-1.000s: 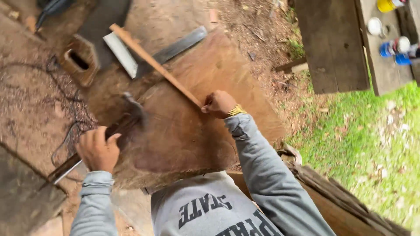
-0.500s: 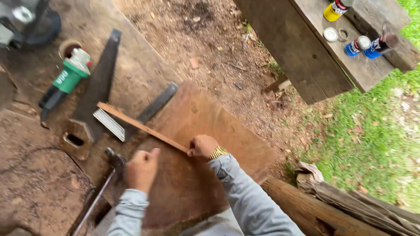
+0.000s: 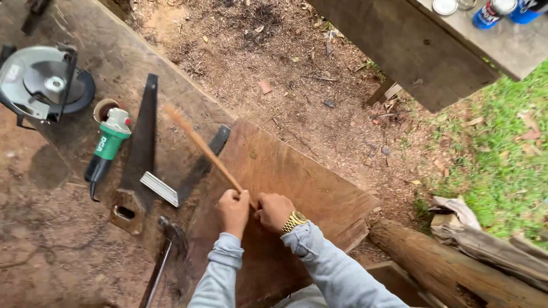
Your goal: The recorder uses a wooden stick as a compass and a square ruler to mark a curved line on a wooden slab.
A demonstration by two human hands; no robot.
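Board: a broad reddish-brown wooden board [image 3: 297, 188] lies flat over the dirt, one corner toward the top of the view.
Bench: a grey weathered wooden bench [image 3: 399, 51] stands at the upper right; blue cans [image 3: 491, 12] with pale lids stand on its top; their contents cannot be seen.
Saws: a grey round circular saw [image 3: 43, 82] sits at the far left; a dark handsaw with wooden handle [image 3: 140, 154] lies near it.
Grinder: a green-bodied angle grinder [image 3: 108, 145] lies just beside the handsaw.
Hammer: a dark-headed hammer [image 3: 165, 245] rests left of the board.
Stick: a thin pale wooden strip [image 3: 200, 145], blurred, long axis diagonal, free end pointing up-left, near end over the board.
Left hand [image 3: 233, 210]: clenched round the strip's near end.
Right hand [image 3: 274, 211]: clenched on the same end, touching the left.
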